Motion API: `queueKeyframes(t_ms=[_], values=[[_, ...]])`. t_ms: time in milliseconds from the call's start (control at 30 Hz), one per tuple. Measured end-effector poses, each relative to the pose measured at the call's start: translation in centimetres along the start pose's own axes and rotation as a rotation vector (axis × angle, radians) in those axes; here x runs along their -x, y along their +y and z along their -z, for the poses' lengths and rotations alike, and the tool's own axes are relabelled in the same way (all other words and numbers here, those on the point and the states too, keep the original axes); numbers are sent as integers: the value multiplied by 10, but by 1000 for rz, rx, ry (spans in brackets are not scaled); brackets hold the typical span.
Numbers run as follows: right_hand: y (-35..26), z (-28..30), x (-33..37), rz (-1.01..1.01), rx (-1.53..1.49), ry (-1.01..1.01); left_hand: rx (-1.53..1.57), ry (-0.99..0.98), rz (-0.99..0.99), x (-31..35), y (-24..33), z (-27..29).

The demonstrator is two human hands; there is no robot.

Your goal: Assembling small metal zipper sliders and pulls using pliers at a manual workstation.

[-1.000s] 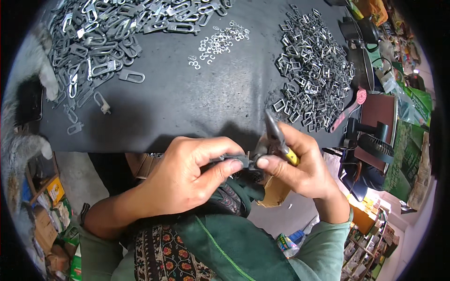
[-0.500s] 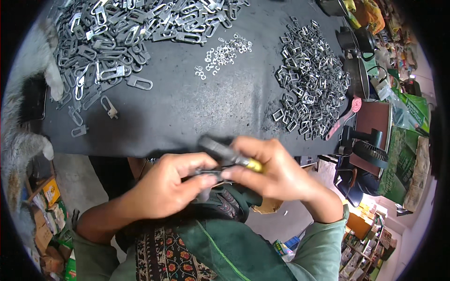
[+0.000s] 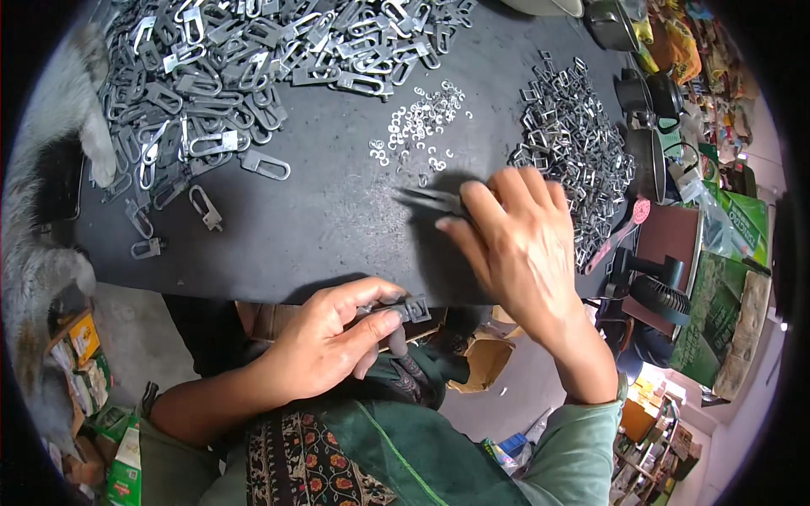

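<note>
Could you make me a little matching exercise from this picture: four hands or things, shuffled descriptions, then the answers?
1. Left hand
2. Right hand
3. Silver C-shaped rings
4. Long-handled utensil

A. Pink, beside the pile of small metal frames
B. Gripping a dark metal part
C. Loosely scattered on the black tabletop
D. Holding pliers

Pairs: 1-B, 2-D, 3-C, 4-A

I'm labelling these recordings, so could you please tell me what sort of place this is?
Probably a small home workshop: elongated metal loops and rectangular metal frames lie in piles, with a dark pot nearby.
</note>
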State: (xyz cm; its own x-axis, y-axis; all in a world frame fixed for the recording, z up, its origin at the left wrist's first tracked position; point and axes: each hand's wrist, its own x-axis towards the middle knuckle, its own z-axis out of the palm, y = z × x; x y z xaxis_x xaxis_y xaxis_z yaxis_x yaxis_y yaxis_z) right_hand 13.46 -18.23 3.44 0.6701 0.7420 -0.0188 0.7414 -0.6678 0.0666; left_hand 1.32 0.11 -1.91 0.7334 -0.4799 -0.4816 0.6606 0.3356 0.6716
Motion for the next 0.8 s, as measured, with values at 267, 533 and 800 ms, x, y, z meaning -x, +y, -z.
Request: queueKeyframes(t_ms=[267, 533, 800], values=[[3, -2, 17, 20, 39, 87, -45, -70, -17, 0, -5, 8], [-38, -4, 3, 17, -50, 93, -74, -351, 42, 22, -35, -10], [-50, -9, -29, 38, 70, 133, 134, 62, -129, 51, -8, 17]])
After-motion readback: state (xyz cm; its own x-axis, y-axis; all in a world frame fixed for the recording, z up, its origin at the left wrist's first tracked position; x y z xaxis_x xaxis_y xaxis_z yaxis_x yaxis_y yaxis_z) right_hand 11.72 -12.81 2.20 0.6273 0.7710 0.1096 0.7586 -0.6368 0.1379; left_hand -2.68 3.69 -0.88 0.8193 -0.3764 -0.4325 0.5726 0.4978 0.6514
